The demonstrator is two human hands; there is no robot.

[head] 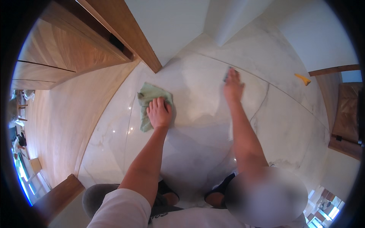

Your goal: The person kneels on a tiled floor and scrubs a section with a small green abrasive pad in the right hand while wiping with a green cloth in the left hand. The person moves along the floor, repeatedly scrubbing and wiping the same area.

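My left hand [159, 112] rests on a crumpled light-green cloth [146, 94], its fingers bent over it and pressing it to the pale marble-look tile floor [196, 94]. Farther forward and to the right, my right hand [234, 89] reaches out at arm's length and is blurred. Under its fingertips is a small dark object [226, 77], held against the tile. Most of that object is hidden, so its kind is unclear. A straight tile joint [251, 75] runs just beyond the right fingertips.
A small yellow-orange tool [302, 79] lies on the tiles at the right. A wooden door jamb [139, 37] stands at front left beside a white wall [171, 25]. Wood flooring [71, 114] meets the tiles at left. My feet [171, 196] are close below me.
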